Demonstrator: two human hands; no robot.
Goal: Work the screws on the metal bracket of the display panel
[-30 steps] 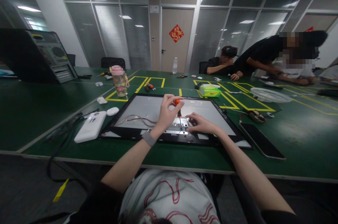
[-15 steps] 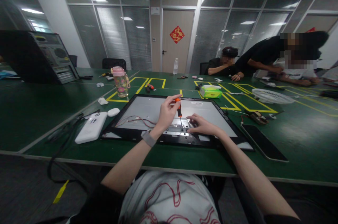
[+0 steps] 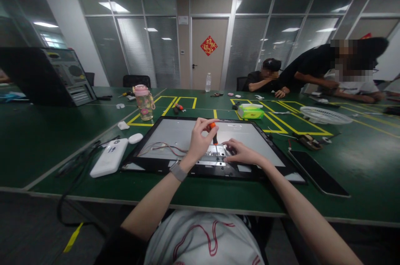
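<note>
My left hand [image 3: 202,136] is closed around the top of a screwdriver [image 3: 215,138] with an orange and black handle. The screwdriver stands nearly upright, its shaft reaching down to a metal bracket [image 3: 215,163] near the lower middle of a flat display panel [image 3: 170,131]. My right hand [image 3: 241,152] rests at the bracket's right side, thumb and fingers curved and apart. Whether it presses on the metal is hard to make out. Thin wires [image 3: 167,146] run across the grey back of the panel, left of my left hand.
Left of the panel lie a white phone-shaped device [image 3: 109,158] and a white case [image 3: 135,138], with a pink-lidded bottle [image 3: 144,104] behind. A black phone-like slab [image 3: 318,172] is at the right. Beyond sit a green tissue pack [image 3: 251,111] and a white fan grille [image 3: 325,115]. Other people work at far right.
The camera view has tilted up a little, so everything sits lower. My left hand remains on the screwdriver, its fingers slightly turned around the handle; my right hand stays at the bracket.
</note>
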